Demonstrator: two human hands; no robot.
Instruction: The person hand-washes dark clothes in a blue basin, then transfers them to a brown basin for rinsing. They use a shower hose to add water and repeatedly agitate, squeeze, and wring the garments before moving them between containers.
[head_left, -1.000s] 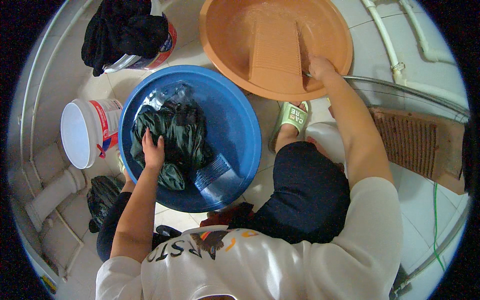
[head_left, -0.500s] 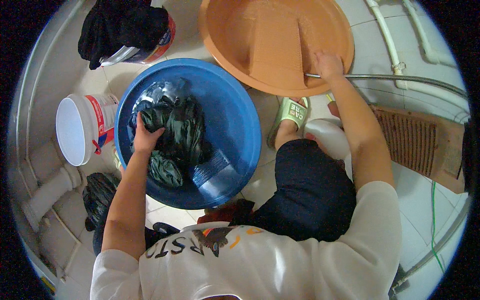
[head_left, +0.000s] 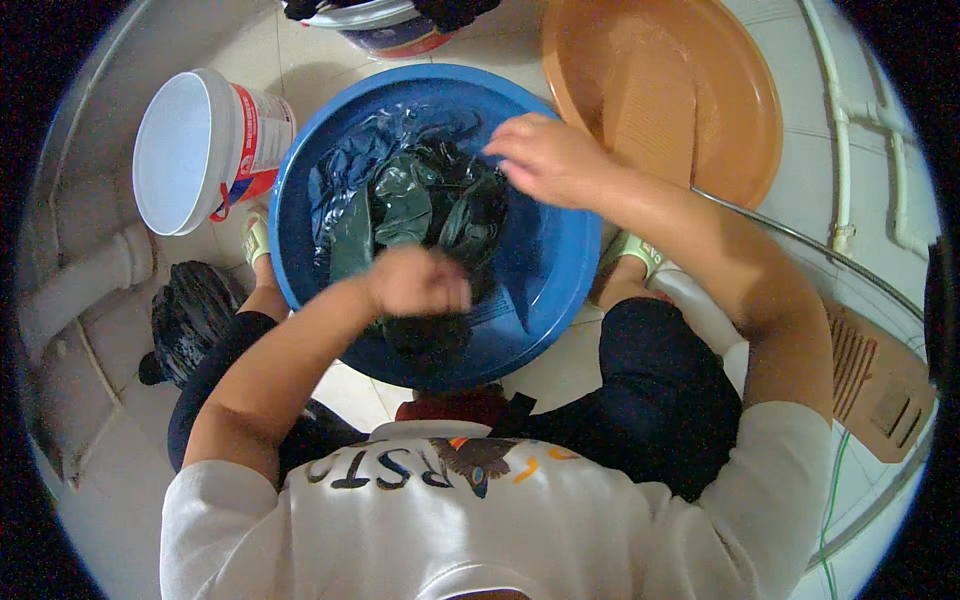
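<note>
A wet dark green garment lies bunched in a blue basin, with darker wet cloth around its far left side. My left hand is over the near part of the garment; motion smears its fingers, so its grip cannot be made out. Above the basin's far right side is my right hand, fingers stretched toward the garment and holding nothing. Beyond that arm, an orange basin has a flexible metal hose reaching its near rim.
A white bucket lies tipped to the left of the blue basin. Another bucket with black cloth stands at the far side. A black plastic bag rests by my left leg; a brown washboard is at the right. White pipes line the right wall.
My right hand has let go of the hose and moved left from the orange basin to the blue one. My left hand has moved to the garment's near side. The whole view has shifted.
</note>
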